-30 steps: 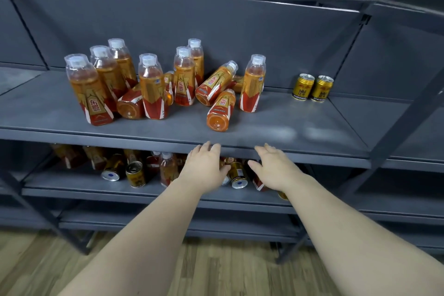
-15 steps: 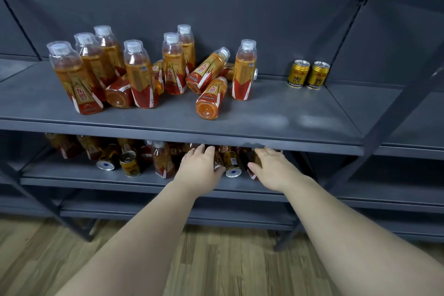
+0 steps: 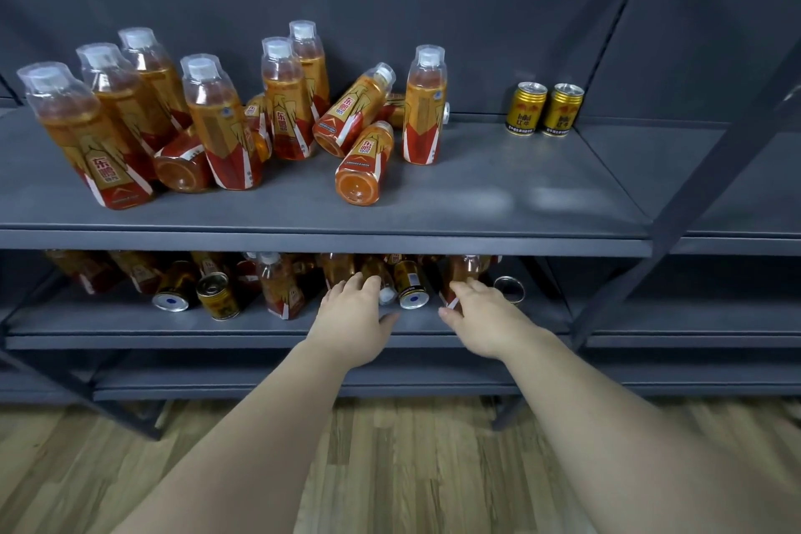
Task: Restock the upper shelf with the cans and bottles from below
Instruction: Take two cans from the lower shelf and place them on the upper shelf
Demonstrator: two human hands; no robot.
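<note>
Lower shelf (image 3: 130,327), left to right: toppled bottles and cans (image 3: 216,295); left hand (image 3: 355,317), fingers spread, tips at a lying bottle (image 3: 381,280) just ahead, cap end pointing back at the hand. Gold can (image 3: 411,286) lying between; right hand (image 3: 481,310), fingers spread, tips on a red-labelled bottle (image 3: 466,271), axis unclear. Upper shelf (image 3: 520,245) lip low overhead, likely tight on withdrawal.

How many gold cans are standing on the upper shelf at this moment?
2. Both stand upright side by side at the back right of the upper shelf, right of the bottles: the left can and the right can. Others could be hidden behind the bottles.
</note>
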